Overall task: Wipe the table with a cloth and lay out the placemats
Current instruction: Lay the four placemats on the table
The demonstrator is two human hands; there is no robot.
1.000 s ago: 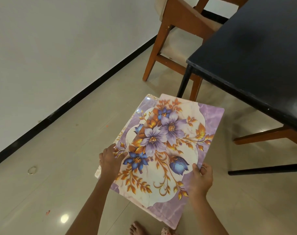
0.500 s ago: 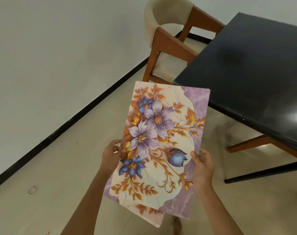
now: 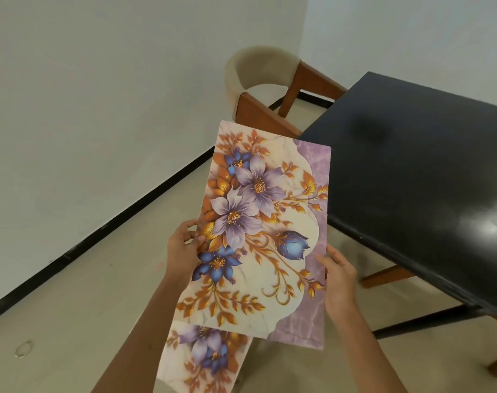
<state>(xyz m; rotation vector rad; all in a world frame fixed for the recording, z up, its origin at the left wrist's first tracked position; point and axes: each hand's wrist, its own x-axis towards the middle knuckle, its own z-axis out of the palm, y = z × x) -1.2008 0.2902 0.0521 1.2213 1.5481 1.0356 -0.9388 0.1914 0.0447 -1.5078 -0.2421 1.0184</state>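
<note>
Pale floor tiles lie under a glossy black worktop [image 3: 412, 177]. Both hands, left hand [image 3: 185, 251] and right hand [image 3: 338, 282], pinch glossy rectangular floral placemats [image 3: 264, 231] between their fingers, long axis pointing away, beside the worktop's near corner.

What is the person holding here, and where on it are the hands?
Floral placemats, at least two stacked. The left hand grips the left long edge, the right hand the right long edge, both near the lower half.
</note>
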